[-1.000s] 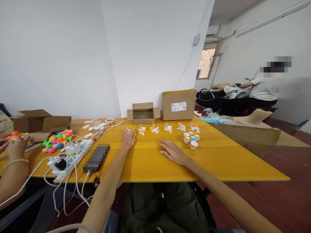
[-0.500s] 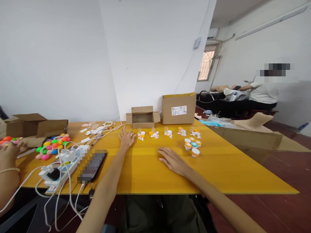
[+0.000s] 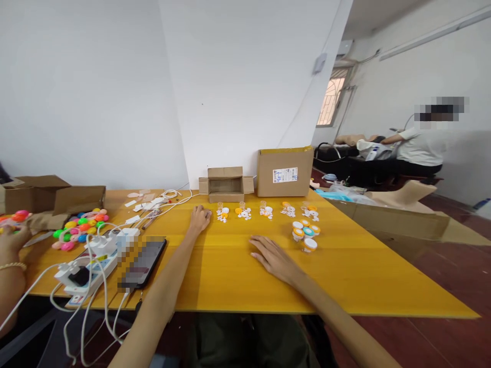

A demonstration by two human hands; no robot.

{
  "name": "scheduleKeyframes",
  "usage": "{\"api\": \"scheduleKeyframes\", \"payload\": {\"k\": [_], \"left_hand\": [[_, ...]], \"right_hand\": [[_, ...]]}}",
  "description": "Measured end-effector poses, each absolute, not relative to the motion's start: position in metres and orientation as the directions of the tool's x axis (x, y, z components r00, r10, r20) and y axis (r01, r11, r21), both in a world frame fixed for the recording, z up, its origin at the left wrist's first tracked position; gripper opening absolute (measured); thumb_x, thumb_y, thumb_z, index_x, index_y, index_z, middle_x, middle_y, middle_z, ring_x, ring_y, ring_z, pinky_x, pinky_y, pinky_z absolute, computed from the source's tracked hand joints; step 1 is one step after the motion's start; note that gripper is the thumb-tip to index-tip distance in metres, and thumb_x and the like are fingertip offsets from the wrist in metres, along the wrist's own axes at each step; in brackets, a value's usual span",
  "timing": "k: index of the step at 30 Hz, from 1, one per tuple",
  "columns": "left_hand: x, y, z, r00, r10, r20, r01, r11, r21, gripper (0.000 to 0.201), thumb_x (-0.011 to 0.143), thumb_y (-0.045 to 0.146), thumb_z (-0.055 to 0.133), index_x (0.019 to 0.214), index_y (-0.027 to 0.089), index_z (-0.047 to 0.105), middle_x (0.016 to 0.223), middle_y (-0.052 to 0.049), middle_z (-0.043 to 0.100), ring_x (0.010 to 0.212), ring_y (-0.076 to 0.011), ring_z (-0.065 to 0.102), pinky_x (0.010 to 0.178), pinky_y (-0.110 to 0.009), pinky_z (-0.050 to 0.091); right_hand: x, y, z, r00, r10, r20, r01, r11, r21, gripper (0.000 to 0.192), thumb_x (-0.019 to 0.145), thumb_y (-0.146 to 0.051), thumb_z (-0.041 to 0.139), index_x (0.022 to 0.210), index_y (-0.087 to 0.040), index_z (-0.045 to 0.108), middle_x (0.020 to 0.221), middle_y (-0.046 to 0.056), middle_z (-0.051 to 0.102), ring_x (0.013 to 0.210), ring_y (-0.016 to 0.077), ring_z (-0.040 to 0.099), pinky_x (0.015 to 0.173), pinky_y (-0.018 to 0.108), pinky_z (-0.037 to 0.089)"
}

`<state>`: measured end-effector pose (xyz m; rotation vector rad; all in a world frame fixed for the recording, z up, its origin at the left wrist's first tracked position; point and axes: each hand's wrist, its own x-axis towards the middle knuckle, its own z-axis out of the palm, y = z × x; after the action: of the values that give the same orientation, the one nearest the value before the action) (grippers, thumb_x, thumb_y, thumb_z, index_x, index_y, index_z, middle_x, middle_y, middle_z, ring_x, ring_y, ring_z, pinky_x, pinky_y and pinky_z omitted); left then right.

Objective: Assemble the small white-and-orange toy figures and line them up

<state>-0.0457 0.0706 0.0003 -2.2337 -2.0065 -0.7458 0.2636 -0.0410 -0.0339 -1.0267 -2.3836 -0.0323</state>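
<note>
My left hand (image 3: 200,220) rests on the yellow table (image 3: 230,276) with its fingers curled in. What lies under or between those fingers is hidden. Just right of it is a small group of white pieces with an orange-rimmed lid and a clear little jar (image 3: 220,206). Several similar groups of white pieces (image 3: 245,213) run in a row to the right. My right hand (image 3: 270,255) lies palm down on the table, fingers stretched out, holding nothing. Right of it stands a cluster of small lidded jars (image 3: 305,230), with one white-topped jar (image 3: 310,245) in front.
A small open cardboard box (image 3: 225,190) and a larger closed box (image 3: 285,173) stand against the wall. To the left are a phone (image 3: 148,266), a power strip (image 3: 111,260) with cables, and colourful balls (image 3: 82,227). Another person's hand (image 3: 13,240) is at far left.
My left hand's spread fingers have curled in, and the white pieces beside its fingertips are now mostly covered. My right hand stays flat in place. The camera view has shifted slightly.
</note>
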Motion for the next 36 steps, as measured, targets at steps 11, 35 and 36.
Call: {"api": "scheduleKeyframes", "payload": {"k": [11,35,36], "left_hand": [[-0.054,0.049,-0.009,0.099,0.898,0.428,0.919,-0.248,0.307,0.028,0.093,0.030,0.049,0.101,0.025,0.076,0.105,-0.012,0.063,0.110,-0.0289,0.052,0.102,-0.045,0.038],[-0.038,-0.004,-0.023,0.375,0.806,0.459,0.785,-0.539,0.306,0.027,0.092,0.033,0.056,0.113,0.028,0.072,0.111,-0.007,0.063,0.108,-0.0242,0.053,0.100,-0.042,0.045],[-0.039,-0.004,-0.023,0.378,0.806,0.455,0.782,-0.542,0.309,0.028,0.092,0.033,0.056,0.114,0.028,0.072,0.112,-0.007,0.063,0.108,-0.0242,0.053,0.100,-0.042,0.045]], "right_hand": [[0.264,-0.035,-0.042,-0.566,0.642,0.517,0.669,0.724,-0.166,0.038,0.102,-0.039,0.037,0.134,-0.026,0.054,0.128,0.011,0.065,0.120,0.0244,0.061,0.102,0.045,0.052],[0.233,-0.018,-0.041,-0.593,0.629,0.503,0.657,0.739,-0.149,0.035,0.098,-0.020,0.038,0.126,-0.024,0.058,0.121,0.011,0.065,0.112,0.0229,0.062,0.100,0.042,0.051],[0.226,-0.016,-0.039,-0.595,0.638,0.488,0.658,0.736,-0.161,0.036,0.097,-0.018,0.039,0.127,-0.024,0.058,0.122,0.011,0.065,0.112,0.0228,0.061,0.100,0.042,0.050]]}}
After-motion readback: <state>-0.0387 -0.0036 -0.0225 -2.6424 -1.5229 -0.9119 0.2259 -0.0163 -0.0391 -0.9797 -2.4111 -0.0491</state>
